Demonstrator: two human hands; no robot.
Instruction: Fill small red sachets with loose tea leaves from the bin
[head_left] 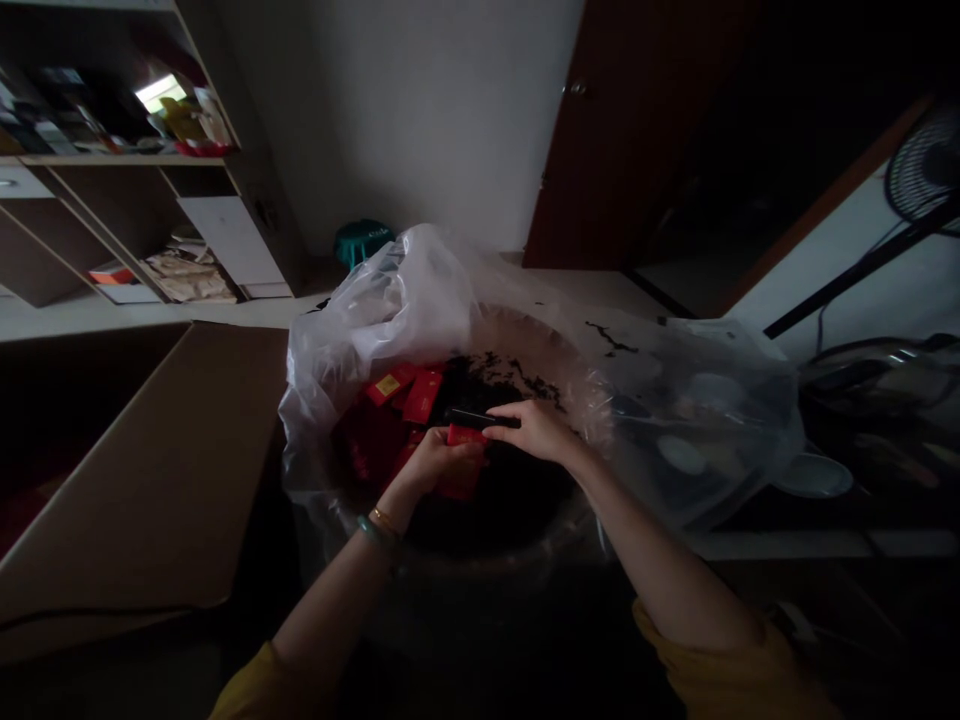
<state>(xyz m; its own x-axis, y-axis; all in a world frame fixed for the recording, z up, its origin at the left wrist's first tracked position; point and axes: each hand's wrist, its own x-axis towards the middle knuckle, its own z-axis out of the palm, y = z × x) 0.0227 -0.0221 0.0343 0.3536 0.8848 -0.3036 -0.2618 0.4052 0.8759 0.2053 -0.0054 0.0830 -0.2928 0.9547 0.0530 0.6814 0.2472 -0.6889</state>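
Note:
My left hand (433, 460) is closed around a small red packet (466, 436) with its end facing up. Just above that packet, my right hand (541, 430) pinches a slim black tool (472, 417), perhaps a narrow scoop; its exact kind is lost in the dimness. Both hands are over a round tub lined with a clear plastic bag (427, 290). Dark loose leaves (536, 385), like dry tea, lie inside it, some sticking to the far wall. More red packets (422, 396) are heaped at the tub's left side, one bearing a gold label.
An open cardboard box (157, 470) stands at the left, with red things dimly inside. Shelves (127, 160) and a teal bag (363, 242) are behind. Right of the tub, plastic sheeting (720, 400) covers pale dishes, near a fan (926, 165). A brown door (600, 150) is at the back.

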